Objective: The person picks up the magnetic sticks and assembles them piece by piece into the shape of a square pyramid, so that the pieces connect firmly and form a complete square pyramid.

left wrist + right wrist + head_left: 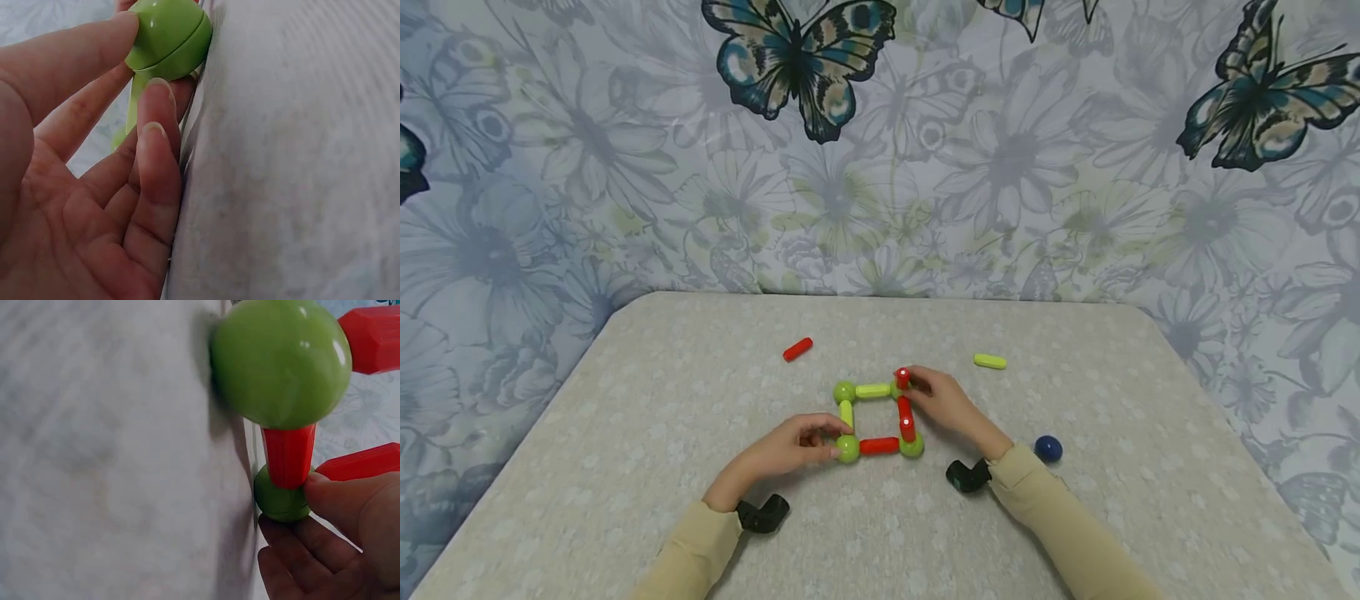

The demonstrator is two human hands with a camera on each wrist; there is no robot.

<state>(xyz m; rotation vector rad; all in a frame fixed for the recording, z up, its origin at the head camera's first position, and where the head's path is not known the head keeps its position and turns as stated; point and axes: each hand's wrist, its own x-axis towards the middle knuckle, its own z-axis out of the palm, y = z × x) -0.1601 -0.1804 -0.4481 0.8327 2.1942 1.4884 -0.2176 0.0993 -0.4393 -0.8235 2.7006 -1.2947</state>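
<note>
Left hand pinches green ball at its right; right hand pinches corner ball at its left. Frame likely light, stiff, slick; grip by balls.

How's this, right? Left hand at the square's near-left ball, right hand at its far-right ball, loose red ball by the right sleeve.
Colour's wrong: the loose ball by the right sleeve is blue, not red, per the head view. Left hand at the square's near-left ball and right hand at its far-right ball both stand.
</note>
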